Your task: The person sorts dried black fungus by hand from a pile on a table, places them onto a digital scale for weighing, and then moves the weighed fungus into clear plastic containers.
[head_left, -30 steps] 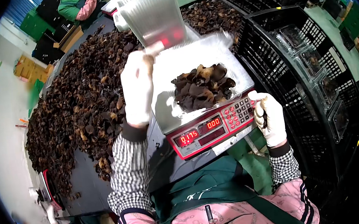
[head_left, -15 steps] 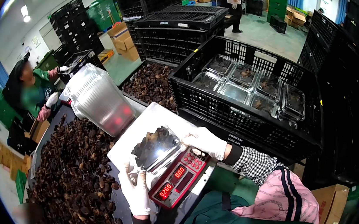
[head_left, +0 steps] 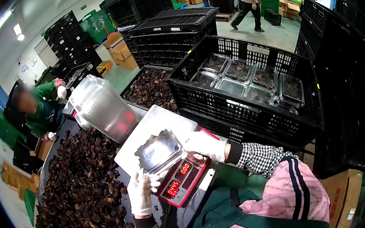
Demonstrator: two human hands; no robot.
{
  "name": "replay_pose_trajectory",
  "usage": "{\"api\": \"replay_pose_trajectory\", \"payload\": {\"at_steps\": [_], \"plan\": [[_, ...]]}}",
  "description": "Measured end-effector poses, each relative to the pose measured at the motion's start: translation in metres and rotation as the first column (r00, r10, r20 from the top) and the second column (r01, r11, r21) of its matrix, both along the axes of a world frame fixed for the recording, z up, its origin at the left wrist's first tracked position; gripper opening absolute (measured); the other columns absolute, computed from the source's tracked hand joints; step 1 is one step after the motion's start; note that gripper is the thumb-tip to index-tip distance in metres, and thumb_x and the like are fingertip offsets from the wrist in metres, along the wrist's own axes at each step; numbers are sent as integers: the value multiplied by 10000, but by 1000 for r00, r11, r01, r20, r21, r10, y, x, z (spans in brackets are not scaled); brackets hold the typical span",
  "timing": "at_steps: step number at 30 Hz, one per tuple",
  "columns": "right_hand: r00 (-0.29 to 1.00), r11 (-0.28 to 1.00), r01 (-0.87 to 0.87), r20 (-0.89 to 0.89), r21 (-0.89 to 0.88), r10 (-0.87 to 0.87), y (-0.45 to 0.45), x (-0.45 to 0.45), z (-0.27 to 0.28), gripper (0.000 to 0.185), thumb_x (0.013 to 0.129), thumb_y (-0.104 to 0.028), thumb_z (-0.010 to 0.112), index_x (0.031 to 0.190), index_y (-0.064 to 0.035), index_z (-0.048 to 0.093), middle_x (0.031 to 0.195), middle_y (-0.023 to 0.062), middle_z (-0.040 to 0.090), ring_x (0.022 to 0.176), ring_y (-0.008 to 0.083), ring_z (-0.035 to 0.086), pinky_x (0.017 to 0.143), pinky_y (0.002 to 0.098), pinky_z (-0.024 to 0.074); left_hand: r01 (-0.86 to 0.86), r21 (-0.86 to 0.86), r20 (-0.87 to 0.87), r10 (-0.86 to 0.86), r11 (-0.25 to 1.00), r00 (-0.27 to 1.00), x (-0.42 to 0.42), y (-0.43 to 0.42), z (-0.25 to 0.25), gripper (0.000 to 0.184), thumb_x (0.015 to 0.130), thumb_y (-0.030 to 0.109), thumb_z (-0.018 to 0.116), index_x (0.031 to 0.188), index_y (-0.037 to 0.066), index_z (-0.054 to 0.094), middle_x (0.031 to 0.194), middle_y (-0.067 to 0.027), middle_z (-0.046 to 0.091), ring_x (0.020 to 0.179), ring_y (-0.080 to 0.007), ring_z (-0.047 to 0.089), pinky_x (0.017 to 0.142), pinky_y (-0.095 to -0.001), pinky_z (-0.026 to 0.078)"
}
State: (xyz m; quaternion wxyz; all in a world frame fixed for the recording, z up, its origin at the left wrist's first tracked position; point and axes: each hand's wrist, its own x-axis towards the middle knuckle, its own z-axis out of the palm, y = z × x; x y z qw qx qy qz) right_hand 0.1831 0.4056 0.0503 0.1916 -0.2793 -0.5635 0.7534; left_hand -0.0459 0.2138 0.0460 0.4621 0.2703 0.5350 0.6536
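Observation:
A clear plastic box [head_left: 158, 150] with dark, dried, mushroom-like pieces inside sits on the white pan of a red digital scale [head_left: 184, 181]. Glare lies across its top, which looks covered by a lid. At the box's near left corner, my gloved left hand [head_left: 141, 192] has its fingers curled against the rim. My gloved right hand [head_left: 206, 146] pinches the right edge, above the scale's keypad. Red digits glow on the display. A tall stack of clear empty boxes [head_left: 101, 107] stands just behind the scale.
Loose dark pieces [head_left: 81, 191] cover the table at left. A black crate [head_left: 244, 107] at right holds several filled boxes, and another bin of dark pieces [head_left: 151, 88] stands behind. A co-worker in green [head_left: 44, 108] is at the far left; a person [head_left: 249, 4] walks at the back.
My hands stay at the box and now press in on its rim; the glare across its top has spread. The scale's reading has risen. The co-worker leans lower, and the person behind has stepped right.

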Motion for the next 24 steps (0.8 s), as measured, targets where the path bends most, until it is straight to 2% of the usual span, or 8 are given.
{"api": "replay_pose_trajectory", "payload": {"at_steps": [6,10,11,13,18,19,23,24], "plan": [[963,985,128,-253,115,-96,-20,43,17,288,965,-63,571,1249,-23,541,841,69,725,493,34,512,421,194,405,-84,145,-87,98,986,991,49,-9,19,697,1007,89,608,1604,-6,260,859,-96,700,682,-181,723,542,-228,545],[985,871,141,23,471,-172,-18,100,115,368,976,-175,633,1324,-65,592,1010,24,711,631,36,562,501,199,450,-81,351,0,86,933,996,89,5,44,755,986,88,657,1611,7,243,843,-37,619,747,-123,660,676,-288,598],[973,818,160,50,552,-224,-15,114,136,401,983,-230,679,1340,-67,598,1050,18,703,649,40,561,516,207,451,-56,386,4,58,921,998,97,10,49,774,976,91,671,1616,26,242,875,-38,620,809,-137,667,726,-296,607],[965,869,254,-51,424,-257,-9,136,154,450,983,-260,711,1353,-35,586,1047,16,695,634,18,535,484,194,407,13,402,-13,-9,916,1000,121,19,63,777,994,131,654,1633,73,216,959,-86,680,890,-180,702,785,-305,608],[920,798,358,-39,485,-389,-4,175,184,452,973,-312,722,1289,-5,624,754,-41,595,452,5,400,405,181,307,283,352,-104,-263,892,959,159,56,90,762,1052,204,595,1653,101,137,1021,-100,694,961,-193,714,777,-267,571],[912,777,330,29,536,-408,-3,185,189,504,963,-355,731,1300,2,619,737,-63,565,461,2,392,413,178,300,326,368,-178,-278,871,944,163,63,92,711,1063,66,502,1654,83,108,1079,-175,698,883,-198,720,752,-284,576],[866,655,348,39,671,-499,0,213,204,581,908,-258,773,1389,1,576,847,-42,640,475,-28,408,400,145,305,469,282,-257,-405,837,877,176,80,103,749,1050,94,568,1661,147,139,1238,-165,667,908,-131,684,755,-231,542],[838,646,323,108,691,-535,3,227,217,578,896,-221,787,1403,-29,585,928,3,690,594,-8,530,505,164,422,462,286,-251,-399,840,882,175,83,97,755,1049,114,589,1659,135,144,1280,-180,648,924,-124,669,777,-237,543]]}}
